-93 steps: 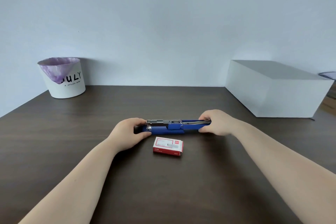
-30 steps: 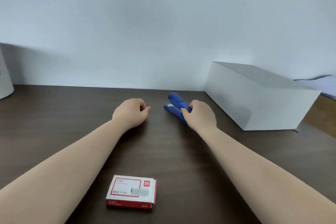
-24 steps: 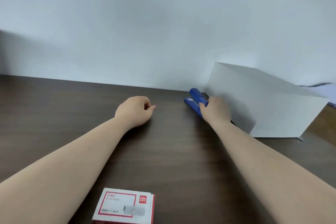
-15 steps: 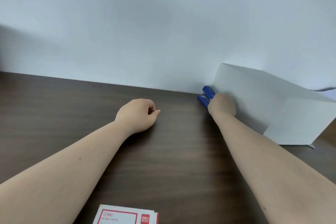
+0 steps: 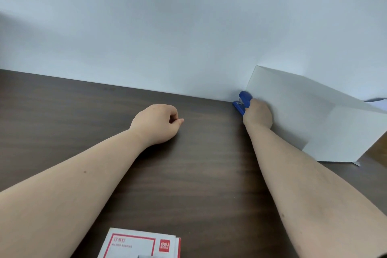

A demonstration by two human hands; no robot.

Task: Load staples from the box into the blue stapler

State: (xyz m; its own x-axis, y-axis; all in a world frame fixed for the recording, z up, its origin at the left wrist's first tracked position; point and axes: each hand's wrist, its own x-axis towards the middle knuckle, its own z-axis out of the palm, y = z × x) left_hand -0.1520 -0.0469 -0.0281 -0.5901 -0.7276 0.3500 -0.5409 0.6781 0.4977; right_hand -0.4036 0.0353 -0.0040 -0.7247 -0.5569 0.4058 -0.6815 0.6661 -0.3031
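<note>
Since earlier, pushed far back beside the white box (image 5: 310, 115): blue stapler (image 5: 243, 100) gripped by right hand (image 5: 258, 116), left hand (image 5: 156, 123) loosely curled, empty; best released flat on the bench (image 5: 199, 174), clear of the staple box (image 5: 140, 244).

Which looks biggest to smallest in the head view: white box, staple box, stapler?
1. White box, clearly largest.
2. Staple box, though the frame edge cuts it off and it lies nearest the camera, so its rank is unsure.
3. Stapler, smallest, far back and partly covered by the right hand.
</note>
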